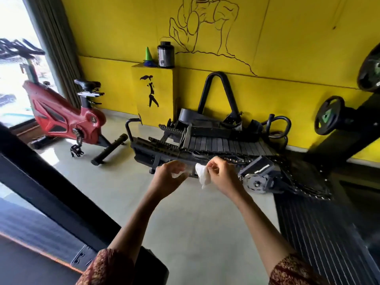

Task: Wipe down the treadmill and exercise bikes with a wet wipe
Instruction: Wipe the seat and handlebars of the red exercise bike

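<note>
Wet wipe (203, 175) status? — ops

Right hand (223, 175) is pinching it at the top, fingers curled. The wipe is hanging bunched in mid-air above the floor (195, 223). — site

Left hand (168, 177)? — ops

Hovering just beside the wipe, fingers loosely curled. There's a pale blur at its fingertips, possibly a wrapper scrap. Cannot tell whether it's gripping anything. — site

Anything getting wiped? — ops

Not yet. The wipe isn't touching any equipment. Dismantled treadmill (216, 145) is lying on the floor against the yellow wall (287, 48), just beyond the hands. Red exercise bike (61, 118) is standing well off to the left, by the window (12, 58). Slatted treadmill belt (318, 233) is running along the right edge. — site

Remaining? — ops

Reading this as the very start. The wipe is looking clean and white, so I'm counting treadmill and bikes as all pending. — site
</note>
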{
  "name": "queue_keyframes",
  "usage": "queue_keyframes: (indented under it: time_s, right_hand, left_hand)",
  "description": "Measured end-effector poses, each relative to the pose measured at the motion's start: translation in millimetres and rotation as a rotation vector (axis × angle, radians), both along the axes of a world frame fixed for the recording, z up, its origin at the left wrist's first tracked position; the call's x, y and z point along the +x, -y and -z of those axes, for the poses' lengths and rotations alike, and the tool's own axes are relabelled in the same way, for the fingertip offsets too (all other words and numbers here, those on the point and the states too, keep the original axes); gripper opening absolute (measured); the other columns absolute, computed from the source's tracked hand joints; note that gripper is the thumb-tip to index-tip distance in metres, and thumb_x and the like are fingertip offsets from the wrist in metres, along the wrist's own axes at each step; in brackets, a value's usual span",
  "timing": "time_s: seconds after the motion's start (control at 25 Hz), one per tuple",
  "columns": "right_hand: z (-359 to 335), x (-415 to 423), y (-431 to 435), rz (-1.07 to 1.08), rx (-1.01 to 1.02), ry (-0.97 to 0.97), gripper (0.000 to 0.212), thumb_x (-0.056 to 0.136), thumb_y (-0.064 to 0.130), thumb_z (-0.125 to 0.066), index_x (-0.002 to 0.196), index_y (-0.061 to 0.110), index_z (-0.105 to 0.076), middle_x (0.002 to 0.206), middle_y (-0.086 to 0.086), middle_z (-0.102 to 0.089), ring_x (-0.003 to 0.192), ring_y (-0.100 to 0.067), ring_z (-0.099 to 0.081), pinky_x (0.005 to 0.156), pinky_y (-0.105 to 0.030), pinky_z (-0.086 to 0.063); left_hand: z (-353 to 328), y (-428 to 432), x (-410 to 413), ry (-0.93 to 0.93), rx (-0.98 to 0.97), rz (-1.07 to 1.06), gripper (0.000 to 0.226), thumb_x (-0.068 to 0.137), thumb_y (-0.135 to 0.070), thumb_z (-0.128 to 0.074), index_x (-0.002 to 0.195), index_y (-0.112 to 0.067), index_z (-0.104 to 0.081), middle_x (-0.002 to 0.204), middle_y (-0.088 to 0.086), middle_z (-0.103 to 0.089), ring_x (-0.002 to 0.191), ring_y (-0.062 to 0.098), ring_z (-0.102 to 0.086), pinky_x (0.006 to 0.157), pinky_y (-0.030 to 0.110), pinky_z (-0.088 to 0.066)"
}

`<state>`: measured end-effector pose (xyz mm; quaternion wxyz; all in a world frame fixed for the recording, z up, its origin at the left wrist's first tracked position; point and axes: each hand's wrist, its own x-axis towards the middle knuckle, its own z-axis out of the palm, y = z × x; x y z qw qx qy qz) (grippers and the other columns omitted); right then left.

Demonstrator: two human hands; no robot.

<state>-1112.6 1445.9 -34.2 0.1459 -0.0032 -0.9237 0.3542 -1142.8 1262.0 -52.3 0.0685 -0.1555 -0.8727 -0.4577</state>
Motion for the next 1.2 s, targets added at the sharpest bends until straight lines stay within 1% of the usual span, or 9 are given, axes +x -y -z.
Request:
queue_keyframes:
  time_s: [0.16, 0.36, 0.44, 0.64, 0.72, 0.8, 0.84, 1.0, 1.2]
  right_hand:
    - [16, -131, 0, -0.097, 0.032, 0.008, 0.007, 0.092, 0.012, -0.056, 0.087, 0.012, -0.06, 0.086, -0.005, -0.068, 0.08, -0.022, -0.063, 0.063, -0.03, -0.047]
    - [-6, -296, 9, -0.174, 0.059, -0.029, 0.007, 0.092, 0.01, -0.056, 0.088, 0.009, -0.062, 0.088, -0.01, -0.07, 0.081, -0.025, -0.066, 0.061, -0.026, -0.043]
    - [-12, -356, 22, -0.188, 0.041, -0.061, 0.007, 0.093, 0.011, -0.057, 0.091, 0.008, -0.063, 0.091, -0.009, -0.07, 0.082, -0.022, -0.066, 0.062, -0.023, -0.043]
    - [6, -490, 88, -0.366, 0.029, 0.018, 0.008, 0.094, 0.012, -0.056, 0.096, 0.007, -0.062, 0.098, -0.012, -0.069, 0.089, -0.023, -0.066, 0.062, -0.02, -0.044]
    - [10, -541, 124, -0.439, 0.021, 0.006, 0.01, 0.094, 0.012, -0.056, 0.099, 0.007, -0.062, 0.101, -0.011, -0.069, 0.093, -0.023, -0.066, 0.066, -0.022, -0.048]
    - [12, -595, 165, -0.53, 0.031, -0.01, 0.012, 0.095, 0.013, -0.056, 0.102, 0.006, -0.063, 0.104, -0.01, -0.07, 0.095, -0.022, -0.066, 0.068, -0.018, -0.045]
    - [11, -622, 186, -0.58, 0.031, -0.006, 0.013, 0.095, 0.013, -0.055, 0.104, 0.006, -0.063, 0.105, -0.01, -0.07, 0.097, -0.022, -0.066, 0.068, -0.017, -0.044]
    - [-9, -726, 272, -0.758, 0.021, -0.027, 0.013, 0.094, 0.012, -0.055, 0.103, 0.006, -0.062, 0.102, -0.011, -0.07, 0.093, -0.023, -0.068, 0.071, -0.025, -0.053]
    - [-17, -812, 390, -0.961, -0.021, 0.004, 0.016, 0.094, 0.009, -0.055, 0.108, 0.003, -0.06, 0.103, -0.013, -0.068, 0.094, -0.024, -0.067, 0.073, -0.025, -0.053]
  left_hand:
    - [14, -7, -119, -0.001, 0.008, -0.061, 0.018, 0.08, -0.014, -0.075, 0.098, -0.012, -0.071, 0.09, -0.004, -0.072, 0.075, 0.011, -0.066, 0.071, 0.017, -0.051]
    - [-10, 0, -272, -0.027, -0.005, -0.127, 0.025, 0.082, -0.018, -0.074, 0.106, -0.012, -0.071, 0.098, -0.006, -0.07, 0.087, 0.005, -0.064, 0.067, -0.002, -0.039]
    - [-18, 14, -325, -0.033, 0.006, -0.154, 0.027, 0.083, -0.018, -0.073, 0.109, -0.011, -0.069, 0.102, -0.004, -0.07, 0.088, 0.003, -0.063, 0.068, -0.004, -0.039]
    - [-8, 78, -421, -0.033, -0.054, -0.293, 0.024, 0.082, -0.015, -0.073, 0.106, -0.01, -0.07, 0.1, -0.003, -0.07, 0.086, 0.004, -0.062, 0.068, -0.001, -0.042]
    - [0, 112, -458, -0.02, -0.041, -0.372, 0.022, 0.081, -0.013, -0.074, 0.102, -0.009, -0.071, 0.096, -0.007, -0.068, 0.084, 0.003, -0.062, 0.074, 0.006, -0.047]
    - [5, 149, -502, -0.021, -0.023, -0.458, 0.021, 0.079, -0.011, -0.074, 0.1, -0.009, -0.071, 0.095, -0.006, -0.069, 0.084, 0.006, -0.064, 0.082, 0.023, -0.054]
    - [5, 168, -523, -0.026, -0.02, -0.5, 0.021, 0.079, -0.01, -0.074, 0.1, -0.008, -0.071, 0.095, -0.004, -0.07, 0.085, 0.008, -0.065, 0.083, 0.025, -0.054]
    - [-18, 241, -596, -0.023, -0.036, -0.653, 0.021, 0.081, -0.012, -0.075, 0.101, -0.008, -0.07, 0.097, 0.0, -0.071, 0.088, 0.012, -0.066, 0.069, 0.001, -0.042]
    - [-18, 337, -643, -0.013, -0.009, -0.899, 0.022, 0.082, -0.016, -0.074, 0.103, -0.012, -0.07, 0.096, -0.001, -0.072, 0.086, 0.007, -0.065, 0.065, -0.002, -0.039]
